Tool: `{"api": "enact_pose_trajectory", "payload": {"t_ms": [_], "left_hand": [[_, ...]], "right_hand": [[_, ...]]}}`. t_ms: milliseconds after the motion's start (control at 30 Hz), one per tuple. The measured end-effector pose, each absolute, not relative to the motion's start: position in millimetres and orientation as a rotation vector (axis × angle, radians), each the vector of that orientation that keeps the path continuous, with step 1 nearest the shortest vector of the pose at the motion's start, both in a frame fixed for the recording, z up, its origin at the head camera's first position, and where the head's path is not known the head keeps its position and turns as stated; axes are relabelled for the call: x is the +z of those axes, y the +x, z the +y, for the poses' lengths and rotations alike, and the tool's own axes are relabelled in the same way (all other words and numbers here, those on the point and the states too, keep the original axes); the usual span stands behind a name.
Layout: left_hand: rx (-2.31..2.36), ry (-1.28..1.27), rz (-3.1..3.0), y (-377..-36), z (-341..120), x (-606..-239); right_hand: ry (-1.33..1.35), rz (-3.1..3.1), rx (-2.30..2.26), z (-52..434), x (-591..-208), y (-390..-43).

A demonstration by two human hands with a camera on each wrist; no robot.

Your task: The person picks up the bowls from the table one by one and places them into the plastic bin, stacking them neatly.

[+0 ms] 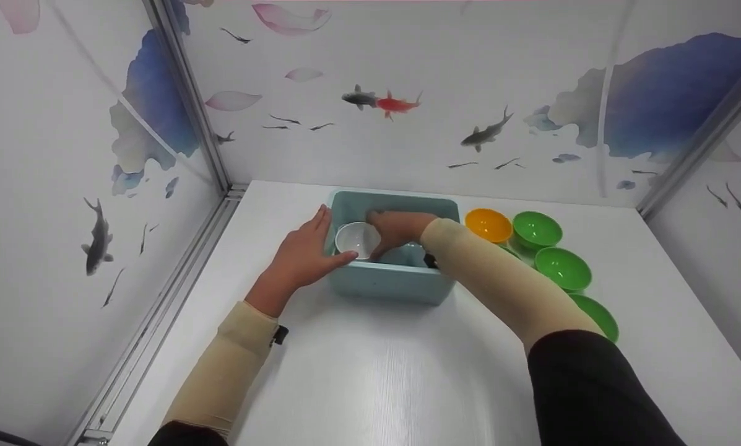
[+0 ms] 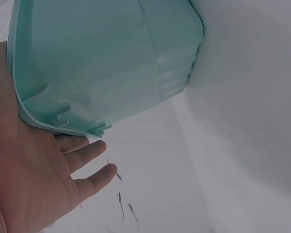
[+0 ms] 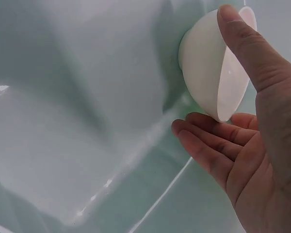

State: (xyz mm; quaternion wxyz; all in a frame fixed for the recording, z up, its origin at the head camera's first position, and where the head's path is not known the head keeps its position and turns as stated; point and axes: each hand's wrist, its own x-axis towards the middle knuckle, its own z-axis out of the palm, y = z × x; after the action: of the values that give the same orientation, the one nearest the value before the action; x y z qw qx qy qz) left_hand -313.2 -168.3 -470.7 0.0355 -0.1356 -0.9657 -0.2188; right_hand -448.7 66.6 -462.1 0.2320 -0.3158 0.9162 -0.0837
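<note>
A white bowl (image 1: 353, 240) sits at the left side inside a pale blue-green plastic bin (image 1: 382, 284). My right hand (image 1: 398, 230) reaches down into the bin and grips the bowl by its side. In the right wrist view the thumb lies over the rim of the white bowl (image 3: 203, 63), with the fingers (image 3: 213, 145) at its opposite edge. My left hand (image 1: 305, 251) rests against the bin's left rim, thumb extended over the front corner. Its fingers spread loosely along the outside of the bin (image 2: 102, 58) in the left wrist view.
Right of the bin stand an orange bowl (image 1: 488, 225) and several green bowls (image 1: 563, 269), partly hidden by my right forearm. The white table (image 1: 370, 371) meets printed wall panels (image 1: 407, 155) at the back and sides.
</note>
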Motion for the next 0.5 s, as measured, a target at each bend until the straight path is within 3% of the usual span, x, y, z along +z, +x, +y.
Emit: {"api": "enact_pose_trajectory", "payload": {"t_ms": [500], "left_hand": [[-0.657,-0.398,-2.990,-315.8,-169.0,-472.3]], "right_hand": [[-0.977,2.527,-0.441,110.9,-414.8,-445.9]]}}
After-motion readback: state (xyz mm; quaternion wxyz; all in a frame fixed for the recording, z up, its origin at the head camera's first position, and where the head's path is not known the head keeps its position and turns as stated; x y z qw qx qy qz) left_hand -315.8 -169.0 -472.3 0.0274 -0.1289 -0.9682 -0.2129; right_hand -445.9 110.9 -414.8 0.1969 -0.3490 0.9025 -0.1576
